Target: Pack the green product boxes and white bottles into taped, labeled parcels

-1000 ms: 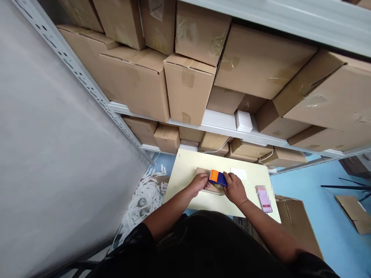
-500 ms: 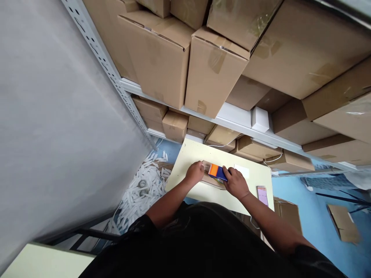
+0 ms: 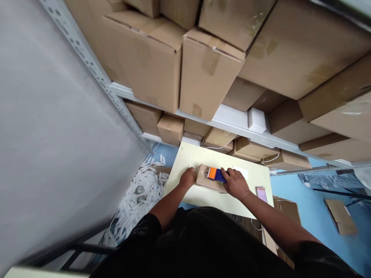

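Observation:
A small cardboard box (image 3: 209,185) lies on the pale yellow table (image 3: 185,154). In my right hand (image 3: 237,184) is a blue tape dispenser with an orange front (image 3: 216,174), held against the top of the box. Clear tape (image 3: 202,170) shines on the box between the dispenser and its left end. My left hand (image 3: 188,178) is closed at that left end, its fingers curled against the cardboard; the fingertips are partly hidden.
A phone (image 3: 261,194) lies at the table's right side, and a white paper (image 3: 241,172) behind my right hand. Shelves full of cardboard boxes (image 3: 211,73) rise beyond the table. White strips (image 3: 136,208) are heaped on the floor at left, beside a grey wall (image 3: 58,154).
My left hand has moved left and down, from near the dispenser's front to the end of the box. The box top shows more now. The dispenser stays nearly in place over it.

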Tool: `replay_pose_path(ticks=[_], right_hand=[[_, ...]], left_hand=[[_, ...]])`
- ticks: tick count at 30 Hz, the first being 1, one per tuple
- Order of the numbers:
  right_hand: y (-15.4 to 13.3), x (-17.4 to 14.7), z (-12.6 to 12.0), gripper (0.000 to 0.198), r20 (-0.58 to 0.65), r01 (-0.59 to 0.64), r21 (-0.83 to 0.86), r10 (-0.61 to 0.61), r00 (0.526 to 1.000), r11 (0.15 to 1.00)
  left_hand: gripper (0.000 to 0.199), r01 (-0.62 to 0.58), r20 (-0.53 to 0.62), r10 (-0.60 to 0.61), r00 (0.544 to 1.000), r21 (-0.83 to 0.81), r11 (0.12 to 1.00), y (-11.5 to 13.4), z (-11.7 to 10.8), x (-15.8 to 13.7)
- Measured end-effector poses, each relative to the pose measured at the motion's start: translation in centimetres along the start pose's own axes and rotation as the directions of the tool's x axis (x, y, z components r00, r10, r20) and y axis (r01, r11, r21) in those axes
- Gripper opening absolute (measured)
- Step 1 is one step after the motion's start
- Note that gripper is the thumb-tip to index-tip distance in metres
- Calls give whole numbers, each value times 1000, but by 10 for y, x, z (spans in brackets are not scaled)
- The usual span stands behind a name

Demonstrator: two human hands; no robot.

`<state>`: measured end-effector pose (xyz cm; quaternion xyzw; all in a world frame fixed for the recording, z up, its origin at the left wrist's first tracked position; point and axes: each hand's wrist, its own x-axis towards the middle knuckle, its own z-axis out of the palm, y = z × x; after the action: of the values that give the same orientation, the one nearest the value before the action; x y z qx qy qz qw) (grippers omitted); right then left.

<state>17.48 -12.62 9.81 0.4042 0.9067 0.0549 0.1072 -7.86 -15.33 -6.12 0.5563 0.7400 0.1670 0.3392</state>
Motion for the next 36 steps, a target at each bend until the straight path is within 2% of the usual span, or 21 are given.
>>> replay_pose_path(ticks=[2, 5, 7, 8, 9, 11, 12, 13, 17, 23, 28, 33, 36], right_hand=[[-2, 3, 0, 66, 3, -3, 11, 3, 1000, 1000], [-3, 5, 1, 65, -12, -29, 26, 29, 999, 999], [-3, 4, 2, 64, -20, -32, 39, 33, 999, 999], [-3, 3, 3, 64, -22, -29, 45, 30, 999, 999], [-3, 3, 4, 64, -21, -27, 51, 28, 999, 998], [-3, 3, 5, 64, -14, -26, 62, 27, 1000, 998], [-3, 4, 5, 65, -7, -28, 66, 29, 1000, 997], [-3, 5, 5, 65, 1, -30, 69, 30, 1000, 997], [3, 8, 3, 67, 50, 9, 92, -14, 999, 996], [36, -12, 3, 72, 46, 77, 140, -84, 995, 987], [86, -63, 24, 76, 57, 44, 158, -54, 997, 986], [148, -139, 67, 73, 127, -103, 173, 82, 988, 980], [165, -167, 92, 70, 127, -159, 176, 138, 982, 971]], left_hand=[[27, -6, 19, 6, 1000, 30, 1000, 1, 1, 3], [39, -33, 13, 32, 999, 68, 997, -1, -12, 3], [51, -114, -24, 116, 993, 73, 991, 0, -23, -1], [58, -202, -46, 205, 978, 75, 977, 2, -28, -4], [65, -313, -56, 318, 946, 81, 946, 6, -30, -8], [77, -532, -25, 537, 843, 107, 840, 17, -29, -16], [82, -600, 11, 604, 797, 125, 790, 22, -26, -19], [87, -631, 50, 631, 774, 147, 762, 27, -22, -21], [95, -624, 95, 622, 777, 241, 743, 32, -8, -25], [92, -616, 107, 616, 780, 307, 726, 31, -11, -20], [92, -602, 147, 592, 792, 350, 718, 37, -14, -20], [91, -601, 161, 589, 792, 374, 706, 40, -15, -21], [92, -606, 165, 594, 787, 382, 697, 39, -15, -20]])
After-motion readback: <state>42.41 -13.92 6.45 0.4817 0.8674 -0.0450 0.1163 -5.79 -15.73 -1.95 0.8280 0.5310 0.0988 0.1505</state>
